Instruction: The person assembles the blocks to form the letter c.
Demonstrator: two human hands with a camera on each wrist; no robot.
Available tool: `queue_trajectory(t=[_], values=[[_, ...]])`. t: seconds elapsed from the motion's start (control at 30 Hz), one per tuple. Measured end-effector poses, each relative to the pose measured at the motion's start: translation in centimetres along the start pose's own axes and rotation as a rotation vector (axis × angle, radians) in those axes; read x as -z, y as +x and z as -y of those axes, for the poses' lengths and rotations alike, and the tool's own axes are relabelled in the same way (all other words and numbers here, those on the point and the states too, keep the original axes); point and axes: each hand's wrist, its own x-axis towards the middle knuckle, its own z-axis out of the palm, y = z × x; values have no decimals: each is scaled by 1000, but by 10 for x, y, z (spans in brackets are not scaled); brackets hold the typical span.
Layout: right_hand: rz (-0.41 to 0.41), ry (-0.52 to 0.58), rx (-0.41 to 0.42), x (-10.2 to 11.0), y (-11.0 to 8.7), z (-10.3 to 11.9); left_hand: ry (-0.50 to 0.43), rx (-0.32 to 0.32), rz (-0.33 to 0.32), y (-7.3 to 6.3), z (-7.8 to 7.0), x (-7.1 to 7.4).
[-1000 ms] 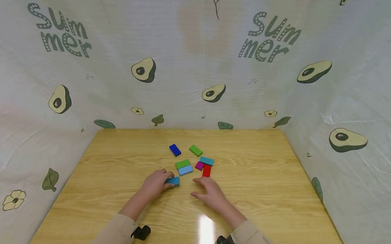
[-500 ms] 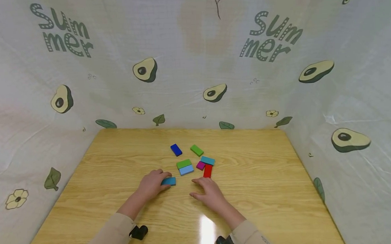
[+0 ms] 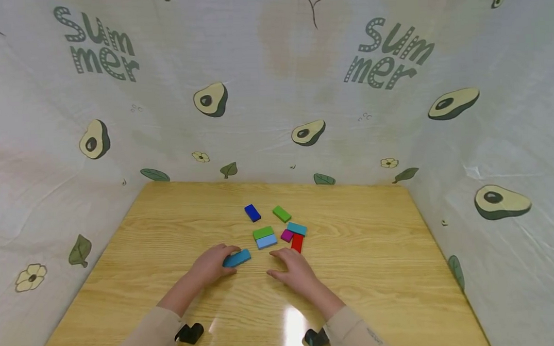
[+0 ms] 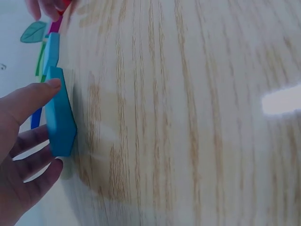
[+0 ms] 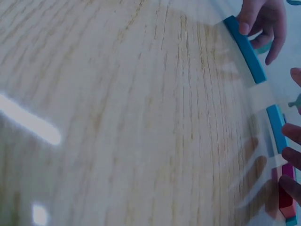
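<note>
My left hand pinches a blue block between thumb and fingers, left of the small group of blocks. In the left wrist view the thumb lies along the near side of this blue block, and the fingers are behind it. My right hand holds nothing; its thumb and fingers are spread apart, close in front of the red block. Between and beyond the hands, a light blue block lies against a green block.
A magenta block and a teal block touch around the red one's far end. Farther back lie a dark blue block and another green block. Printed cloth walls in the wooden table.
My left hand has drawn the blue block leftward, away from the light blue one, and turned it so its right end angles farther back. My right hand has barely moved.
</note>
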Motion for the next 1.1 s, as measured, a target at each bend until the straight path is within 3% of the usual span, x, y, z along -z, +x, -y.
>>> queue_trajectory(t=[0.17, 0.47, 0.73, 0.9, 1.1], values=[[6, 3, 11, 0, 2, 0, -90, 33, 24, -4, -1, 0], [9, 7, 18, -1, 2, -1, -200, -22, 65, -3, 2, -5], [17, 12, 25, -2, 2, -2, -3, -32, -22, -6, 7, -10], [22, -3, 21, -2, 5, -3, 20, -67, -28, -7, 13, -12], [17, -38, 32, -2, 15, -1, -23, -114, -33, -5, 19, -16]])
